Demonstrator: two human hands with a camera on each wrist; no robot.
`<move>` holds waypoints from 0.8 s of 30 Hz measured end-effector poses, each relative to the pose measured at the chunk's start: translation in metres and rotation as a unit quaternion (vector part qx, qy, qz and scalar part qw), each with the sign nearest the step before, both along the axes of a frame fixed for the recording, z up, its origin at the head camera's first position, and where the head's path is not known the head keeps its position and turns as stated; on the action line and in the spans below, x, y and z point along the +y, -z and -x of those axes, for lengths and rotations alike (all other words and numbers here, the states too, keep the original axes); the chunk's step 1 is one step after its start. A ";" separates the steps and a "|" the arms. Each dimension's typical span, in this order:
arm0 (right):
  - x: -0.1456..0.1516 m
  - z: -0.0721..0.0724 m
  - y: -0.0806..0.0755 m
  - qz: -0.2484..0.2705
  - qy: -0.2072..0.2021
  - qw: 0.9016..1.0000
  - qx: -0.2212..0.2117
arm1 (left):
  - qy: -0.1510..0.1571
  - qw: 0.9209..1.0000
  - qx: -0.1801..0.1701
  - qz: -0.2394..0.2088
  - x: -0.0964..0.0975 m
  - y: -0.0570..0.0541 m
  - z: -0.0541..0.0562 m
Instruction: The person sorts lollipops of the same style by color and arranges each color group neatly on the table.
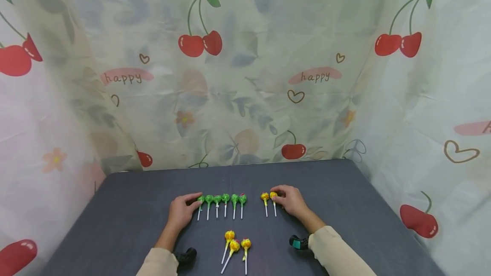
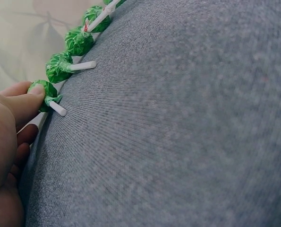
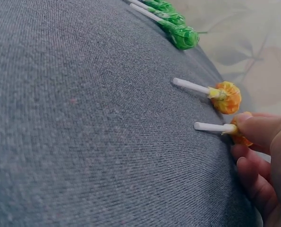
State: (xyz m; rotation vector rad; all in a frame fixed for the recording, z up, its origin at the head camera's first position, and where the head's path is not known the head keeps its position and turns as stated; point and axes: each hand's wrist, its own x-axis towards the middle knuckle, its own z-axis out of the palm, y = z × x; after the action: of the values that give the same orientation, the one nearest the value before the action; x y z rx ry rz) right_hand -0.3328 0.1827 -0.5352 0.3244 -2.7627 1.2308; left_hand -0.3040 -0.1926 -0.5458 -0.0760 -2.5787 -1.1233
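Several green-wrapped lollipops [image 1: 225,198] lie side by side in a row, white sticks toward me. My left hand [image 1: 182,210] pinches the head of the leftmost green lollipop [image 2: 45,91] between thumb and forefinger. To the right of that row lie two yellow lollipops, sticks also toward me. The right one of the pair, a yellow lollipop [image 3: 241,132], has its head between the thumb and forefinger of my right hand [image 1: 291,200]. Its neighbour, another yellow lollipop [image 3: 226,97], lies just left of those fingers, untouched.
Nearer to me, three more yellow lollipops [image 1: 246,243] lie loosely grouped, two of them overlapping. Everything rests on a dark grey cloth-covered table [image 1: 134,208]. A printed curtain [image 1: 238,97] with cherries stands behind the table and along both sides.
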 end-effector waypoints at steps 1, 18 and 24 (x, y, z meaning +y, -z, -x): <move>0.000 0.000 0.000 0.000 0.000 1.000 0.000 | -0.001 1.000 -0.004 -0.003 0.000 0.000 0.000; -0.001 0.002 -0.001 0.008 -0.003 1.000 -0.014 | -0.005 1.000 -0.006 0.004 0.001 0.000 0.000; -0.001 0.001 -0.001 0.009 -0.001 1.000 -0.022 | -0.007 1.000 -0.002 0.003 0.001 0.000 0.000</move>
State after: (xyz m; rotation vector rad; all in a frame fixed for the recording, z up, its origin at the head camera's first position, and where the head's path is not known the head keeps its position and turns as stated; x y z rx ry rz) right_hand -0.3343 0.1817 -0.5339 0.3018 -2.7874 1.2772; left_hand -0.3035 -0.1918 -0.5459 -0.0570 -2.5816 -1.1129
